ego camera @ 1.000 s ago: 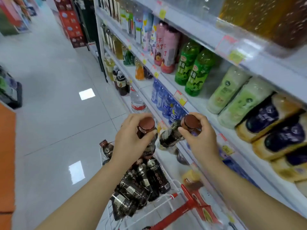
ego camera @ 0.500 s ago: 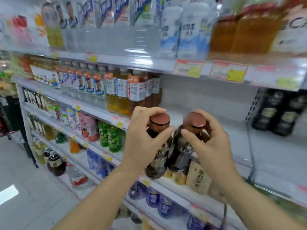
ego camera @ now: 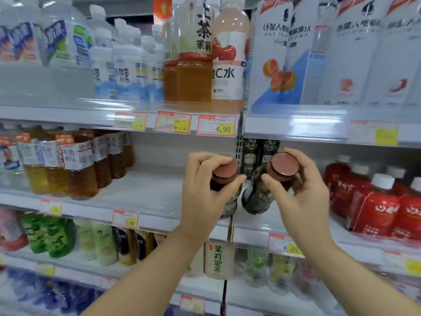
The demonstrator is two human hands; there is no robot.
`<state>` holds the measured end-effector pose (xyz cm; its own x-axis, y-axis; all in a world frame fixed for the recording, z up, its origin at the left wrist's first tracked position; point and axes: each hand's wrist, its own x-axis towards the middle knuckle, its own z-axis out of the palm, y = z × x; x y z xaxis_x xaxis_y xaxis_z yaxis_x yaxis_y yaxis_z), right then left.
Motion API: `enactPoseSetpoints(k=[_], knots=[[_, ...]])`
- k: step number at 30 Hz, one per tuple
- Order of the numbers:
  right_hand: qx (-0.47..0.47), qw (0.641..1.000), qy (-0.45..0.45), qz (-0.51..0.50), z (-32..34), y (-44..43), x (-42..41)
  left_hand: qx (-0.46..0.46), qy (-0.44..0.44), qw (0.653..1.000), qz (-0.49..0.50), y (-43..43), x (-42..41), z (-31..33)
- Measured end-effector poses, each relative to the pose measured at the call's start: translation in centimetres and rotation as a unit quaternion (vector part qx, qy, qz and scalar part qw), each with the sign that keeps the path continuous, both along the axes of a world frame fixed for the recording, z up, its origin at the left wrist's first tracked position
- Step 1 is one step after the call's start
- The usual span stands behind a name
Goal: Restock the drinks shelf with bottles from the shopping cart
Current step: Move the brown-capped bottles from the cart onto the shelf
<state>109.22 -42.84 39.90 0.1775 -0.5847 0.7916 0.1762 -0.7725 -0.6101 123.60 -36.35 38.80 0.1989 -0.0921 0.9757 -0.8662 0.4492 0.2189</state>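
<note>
**A:** Where are the two bottles?

**B:** Both are in your hands, held up in front of the middle shelf (ego camera: 145, 195). They are over its bare stretch, beside the upright post (ego camera: 238, 147). Your left hand (ego camera: 202, 195) grips the left bottle (ego camera: 224, 173) at the neck, just under its brown cap. Your thumb lies along the right side and your fingers are curled over the top and far side. It hangs roughly upright, with most of its body hidden behind your palm.

**A:** And the other one?

**B:** Your right hand (ego camera: 303, 197) pinches the right bottle (ego camera: 257, 192) round its cap. The thumb is on the near left side and the fingers are curled round the right. This bottle is tilted, with the cap toward you and the base swung left toward the left bottle. I can't tell whether the two bottles touch lower down.

**A:** Is either one standing on the shelf?

**B:** I can't tell. Both bases are near the shelf's front edge, and your left hand hides one of them.

**A:** What else is on that shelf?

**B:** At the back edge, just right of the post, two dark bottles (ego camera: 259, 156) stand upright. Red bottles (ego camera: 376, 208) with white caps fill the right end. Amber tea bottles (ego camera: 75, 169) fill the left end. A price tag (ego camera: 216, 125) reading 4.90 hangs on the front edge of the shelf above, over your left hand.
</note>
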Motion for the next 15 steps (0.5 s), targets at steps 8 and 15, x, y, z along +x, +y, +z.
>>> enactPoseSetpoints(k=[8, 15], knots=[[0.034, 0.998, 0.006, -0.047, -0.6, -3.7, -1.9, 0.015, 0.027, 0.999, -0.037, -4.6, -2.2, 0.2], [0.087, 0.995, 0.021, -0.043, 1.1, -7.0, -0.7, 0.078, 0.137, 0.982, -0.103, -6.5, -2.2, 0.6]])
